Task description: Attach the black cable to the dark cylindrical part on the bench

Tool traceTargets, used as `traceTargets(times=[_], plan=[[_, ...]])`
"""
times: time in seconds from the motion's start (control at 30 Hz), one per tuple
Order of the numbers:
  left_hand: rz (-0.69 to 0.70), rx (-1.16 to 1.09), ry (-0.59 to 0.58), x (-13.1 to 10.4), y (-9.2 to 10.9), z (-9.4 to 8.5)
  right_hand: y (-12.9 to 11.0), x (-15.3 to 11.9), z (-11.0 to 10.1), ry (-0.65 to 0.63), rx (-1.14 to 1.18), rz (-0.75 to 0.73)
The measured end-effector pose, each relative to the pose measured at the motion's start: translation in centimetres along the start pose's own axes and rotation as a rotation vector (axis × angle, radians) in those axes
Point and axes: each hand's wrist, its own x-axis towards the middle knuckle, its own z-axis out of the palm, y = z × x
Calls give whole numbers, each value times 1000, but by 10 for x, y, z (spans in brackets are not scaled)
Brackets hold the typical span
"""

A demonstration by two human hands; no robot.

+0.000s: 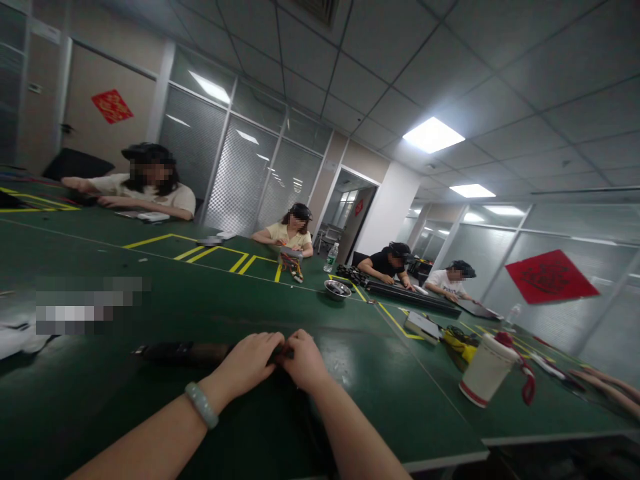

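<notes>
My left hand (257,355), with a pale green bangle (202,405) on its wrist, is closed over the right end of a long dark object (187,353). This object is black with a brownish stretch and a small shiny tip at its left end; its kind does not show clearly. It lies across the green table (210,300). Against the left fingertips, my right hand (306,360) is closed in a pinch on a small dark part. My fingers hide most of that part, and I cannot tell whether it belongs to the long object.
A steel bowl (338,289), water bottle (331,257) and bundle of wires (293,263) stand farther off. To the right are a white cup (487,370) with a red strap and a white box (423,327). Several people sit along the far side.
</notes>
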Motion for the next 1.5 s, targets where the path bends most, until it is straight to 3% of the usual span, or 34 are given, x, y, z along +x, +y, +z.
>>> traceTargets(times=[0.17, 0.33, 0.53, 0.63, 0.73, 0.93, 1.03, 1.23, 1.5], plan=[[78, -28, 115, 1, -10, 8, 0, 3, 0, -28, -68, -56], [118, -11, 125, 3, -23, 20, 0, 3, 4, -43, -79, -57], [167, 17, 142, 2, -19, 15, 22, 1, -6, -22, -111, -59], [176, 50, 168, 1, -16, 10, 54, -12, -26, 24, -113, 39], [169, 56, 128, -2, -15, 10, 101, -40, -54, 65, -174, 186], [149, 14, 31, -8, -13, 12, 214, -130, -118, 117, -343, 586], [130, 11, 7, -9, -10, 14, 258, -177, -141, 173, -378, 748], [102, 9, -20, -9, -7, 15, 294, -230, -165, 310, -303, 936], [76, -16, -70, -11, -7, 11, 327, -240, -179, 324, -155, 979]])
